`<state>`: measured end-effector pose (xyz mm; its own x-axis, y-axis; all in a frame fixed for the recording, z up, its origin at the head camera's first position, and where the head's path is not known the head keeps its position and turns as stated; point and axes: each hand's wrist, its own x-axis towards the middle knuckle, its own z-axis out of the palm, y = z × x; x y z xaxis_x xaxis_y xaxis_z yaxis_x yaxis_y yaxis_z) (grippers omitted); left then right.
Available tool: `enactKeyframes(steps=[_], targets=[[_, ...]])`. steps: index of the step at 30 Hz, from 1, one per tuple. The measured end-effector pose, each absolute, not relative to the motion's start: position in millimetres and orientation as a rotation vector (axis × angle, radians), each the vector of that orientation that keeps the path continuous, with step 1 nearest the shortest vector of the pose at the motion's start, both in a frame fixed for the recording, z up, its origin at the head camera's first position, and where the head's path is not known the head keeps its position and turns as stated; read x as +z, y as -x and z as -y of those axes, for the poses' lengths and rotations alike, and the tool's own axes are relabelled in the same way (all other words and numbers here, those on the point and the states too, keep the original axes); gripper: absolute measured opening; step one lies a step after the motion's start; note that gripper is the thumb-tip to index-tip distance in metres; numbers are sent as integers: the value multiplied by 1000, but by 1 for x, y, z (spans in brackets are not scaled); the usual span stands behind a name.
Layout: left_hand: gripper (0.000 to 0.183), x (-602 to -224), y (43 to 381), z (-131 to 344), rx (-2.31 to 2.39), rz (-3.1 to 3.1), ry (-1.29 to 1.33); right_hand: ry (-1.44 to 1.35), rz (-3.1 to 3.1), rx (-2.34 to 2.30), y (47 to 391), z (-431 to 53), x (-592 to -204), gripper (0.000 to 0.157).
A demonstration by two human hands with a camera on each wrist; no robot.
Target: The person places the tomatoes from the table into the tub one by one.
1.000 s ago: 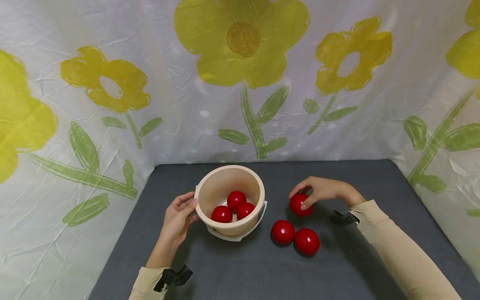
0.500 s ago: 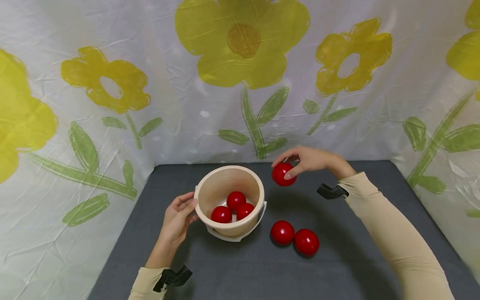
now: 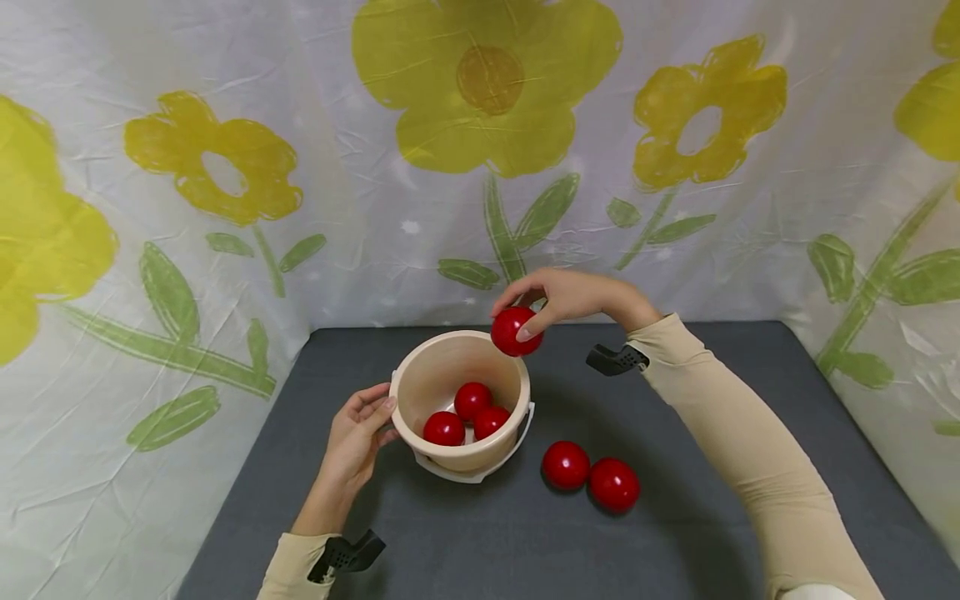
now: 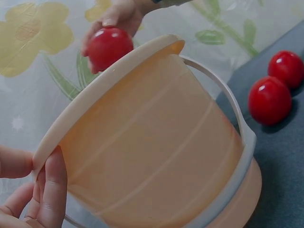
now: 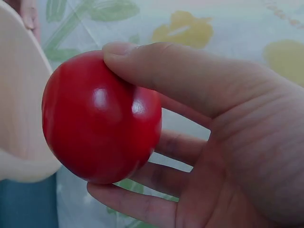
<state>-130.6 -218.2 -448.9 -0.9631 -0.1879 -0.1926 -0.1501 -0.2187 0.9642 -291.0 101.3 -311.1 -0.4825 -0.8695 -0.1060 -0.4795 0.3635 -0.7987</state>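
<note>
Running this remotely, I've got the right hand [image 3: 568, 297] pinching a red ball [image 3: 512, 335] up near the bucket [image 3: 448, 364], left hand [image 3: 354, 437] pinching its rim [image 4: 111, 80]; ball looks stiff, slick, so grab its middle.

White sheeting [image 3: 367, 225] with yellow flowers [image 3: 487, 125] hangs behind and beside a dark grey tabletop [image 3: 480, 550].

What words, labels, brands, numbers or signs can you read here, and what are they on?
None: no readable text shows.
The bucket and the red ball in the right hand show no lettering.
The backdrop shows drawings, no words.
The black wrist devices are too small to tell.
</note>
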Motion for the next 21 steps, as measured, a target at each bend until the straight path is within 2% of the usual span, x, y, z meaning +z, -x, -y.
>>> enactKeyframes(steps=[7, 21], targets=[[32, -449, 131, 218, -2397, 1938, -435, 1256, -2067, -935, 294, -73, -304, 43], [32, -449, 130, 217, -2398, 1940, -423, 1320, -1955, -894, 296, -21, -319, 45]])
